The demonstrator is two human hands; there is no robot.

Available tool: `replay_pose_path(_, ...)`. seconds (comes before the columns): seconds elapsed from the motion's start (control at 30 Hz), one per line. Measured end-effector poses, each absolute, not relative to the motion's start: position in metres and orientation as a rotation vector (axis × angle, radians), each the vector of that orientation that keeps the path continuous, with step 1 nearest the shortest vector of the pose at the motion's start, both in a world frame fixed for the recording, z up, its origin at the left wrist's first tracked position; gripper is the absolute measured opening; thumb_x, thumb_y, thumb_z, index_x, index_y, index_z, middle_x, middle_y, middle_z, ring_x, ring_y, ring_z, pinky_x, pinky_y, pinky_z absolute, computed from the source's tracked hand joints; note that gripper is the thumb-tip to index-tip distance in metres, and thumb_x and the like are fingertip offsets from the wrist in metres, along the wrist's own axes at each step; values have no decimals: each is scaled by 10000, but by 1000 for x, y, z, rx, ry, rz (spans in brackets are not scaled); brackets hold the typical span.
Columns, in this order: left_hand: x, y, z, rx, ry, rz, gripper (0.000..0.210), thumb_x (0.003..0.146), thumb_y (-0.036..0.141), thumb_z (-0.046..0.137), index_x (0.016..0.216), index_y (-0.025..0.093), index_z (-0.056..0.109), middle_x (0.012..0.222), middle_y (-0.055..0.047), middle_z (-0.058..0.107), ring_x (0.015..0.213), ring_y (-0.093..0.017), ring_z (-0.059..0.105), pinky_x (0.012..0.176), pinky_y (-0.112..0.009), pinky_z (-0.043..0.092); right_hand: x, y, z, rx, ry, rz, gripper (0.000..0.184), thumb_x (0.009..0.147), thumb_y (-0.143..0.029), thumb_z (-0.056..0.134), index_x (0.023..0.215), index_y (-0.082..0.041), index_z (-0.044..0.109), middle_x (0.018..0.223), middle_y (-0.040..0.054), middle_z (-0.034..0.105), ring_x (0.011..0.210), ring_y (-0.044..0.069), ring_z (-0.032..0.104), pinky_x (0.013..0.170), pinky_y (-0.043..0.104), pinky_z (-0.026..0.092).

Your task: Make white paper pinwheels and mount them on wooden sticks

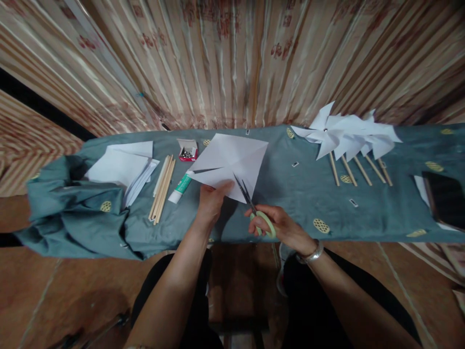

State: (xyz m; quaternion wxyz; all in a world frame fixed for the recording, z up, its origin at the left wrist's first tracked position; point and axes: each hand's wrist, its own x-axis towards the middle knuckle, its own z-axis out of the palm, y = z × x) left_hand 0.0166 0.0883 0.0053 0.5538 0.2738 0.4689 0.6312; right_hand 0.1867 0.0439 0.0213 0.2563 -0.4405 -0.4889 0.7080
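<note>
My left hand [213, 201] pinches the near edge of a white paper square [240, 150], thumb on top. Creases meet near the sheet's middle, and a slit runs in from its left corner. In my right hand [274, 220] is a pair of scissors [264, 224] with light green handles. The blades are apart and lie at the paper's lower right part, pointing toward its middle; whether they have cut there I cannot tell. A glue stick [180, 188] with a green label lies just left of the paper.
Left of the glue stick lie several wooden sticks [162, 189] and a stack of white paper [118, 167]. A small red box [188, 151] of metal pins stands open behind. At the right are several paper pinwheels [329, 133] on sticks and a dark phone [445, 198]. A curtain [232, 63] hangs behind the table.
</note>
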Motion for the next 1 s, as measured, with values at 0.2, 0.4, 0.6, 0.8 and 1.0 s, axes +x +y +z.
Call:
replay_pose_path(0.2,5,90,4,626,1136,1523,274,498,177,810,751,186,706,779,-10,733,701,-165,640,709,-283,506,218,47,33,-1170,-1460,1954,459,755,-586,680,911,-156,633,697,17,648,597,125,569,572,261,465)
replay_pose_path(0.4,-1,86,6,701,1221,1428,265,485,189,808,738,171,731,779,-28,747,710,-186,659,715,-297,510,242,60,28,-1244,-1297,1566,465,782,-614,639,960,-186,672,746,41,673,606,139,568,550,264,447)
replay_pose_path(0.6,5,80,9,795,1247,1229,258,498,188,796,752,177,750,778,-59,757,695,-226,678,677,-331,524,245,83,27,-1390,-1162,1263,452,656,-562,777,928,-217,670,731,0,663,628,140,574,581,260,466)
replay_pose_path(0.8,13,76,16,894,1261,1070,167,496,185,753,663,175,743,704,-57,750,641,-238,675,640,-344,531,241,91,27,-1289,-1173,1460,455,603,-555,808,857,-203,672,658,-26,618,586,118,542,562,247,452)
replay_pose_path(1.0,13,74,11,985,1289,1060,169,501,146,718,659,198,748,693,-42,750,644,-232,682,624,-324,532,239,89,22,-1200,-1096,1494,379,643,-515,799,791,-194,665,617,-42,580,552,89,485,520,213,386)
